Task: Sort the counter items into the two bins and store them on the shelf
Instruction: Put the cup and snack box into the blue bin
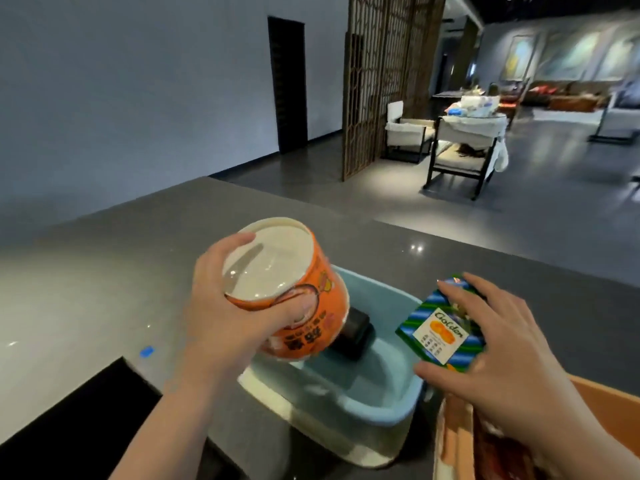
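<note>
Sorting looks barely begun: her left hand [221, 313] grips an orange noodle cup [294, 292] tilted over the blue bin [381, 407], where one dark item [353, 332] lies, while the right hand [495, 344] holds a green snack box [441, 336] beside the orange bin [453, 441], whose contents blur.

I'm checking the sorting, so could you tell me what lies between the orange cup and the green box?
In the head view, the blue bin lies between the orange cup and the green box, with a dark block inside it beside the cup.
</note>
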Demonstrator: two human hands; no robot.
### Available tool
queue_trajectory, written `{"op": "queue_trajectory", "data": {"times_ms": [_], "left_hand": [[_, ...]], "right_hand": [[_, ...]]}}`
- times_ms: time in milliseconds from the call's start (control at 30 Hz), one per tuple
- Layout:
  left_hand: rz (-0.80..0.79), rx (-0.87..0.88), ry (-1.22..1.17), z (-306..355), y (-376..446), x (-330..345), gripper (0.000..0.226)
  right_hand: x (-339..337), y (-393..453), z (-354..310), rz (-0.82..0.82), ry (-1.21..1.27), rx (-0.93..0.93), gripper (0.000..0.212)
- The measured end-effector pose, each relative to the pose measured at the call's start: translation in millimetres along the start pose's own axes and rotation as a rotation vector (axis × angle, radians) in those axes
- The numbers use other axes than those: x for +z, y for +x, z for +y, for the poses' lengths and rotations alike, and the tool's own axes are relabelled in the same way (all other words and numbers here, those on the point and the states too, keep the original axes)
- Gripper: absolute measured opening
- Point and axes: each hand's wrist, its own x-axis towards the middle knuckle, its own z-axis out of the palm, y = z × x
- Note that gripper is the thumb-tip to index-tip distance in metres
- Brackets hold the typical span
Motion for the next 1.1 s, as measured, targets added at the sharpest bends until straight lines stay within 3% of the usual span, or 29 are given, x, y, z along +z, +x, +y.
{"op": "queue_trajectory", "data": {"times_ms": [200,300,433,500,667,867,1100], "left_hand": [[-0.672,-0.030,-0.066,-45.2,32.8,62.2,0.094],[-0.902,0.004,-0.003,-71.3,27.7,74.0,0.095],[-1.146,0.200,0.160,-80.5,33.2,78.6,0.105],[-1.175,0.211,0.164,-78.2,43.8,76.9,0.107],[-1.049,0.126,0.130,-75.8,81.7,50.3,0.101],[-0.996,-0.015,0.410,-83.9,121.4,14.5,0.105],[-0.966,-0.094,0.461,-93.1,128.1,9.1,0.108]], "right_hand": [[4.3,7.2,-12.2,0.138,0.000,0.225,0.098],[11.1,7.6,-23.5,0.195,-0.021,0.309,0.098],[19.3,4.0,-38.8,0.237,-0.024,0.367,0.095],[22.7,1.5,-43.2,0.245,-0.025,0.370,0.094],[27.3,0.8,-43.3,0.231,-0.025,0.356,0.089],[38.1,17.8,-46.2,0.208,-0.010,0.307,0.093],[49.5,39.4,-56.3,0.123,0.034,0.230,0.095]]}}
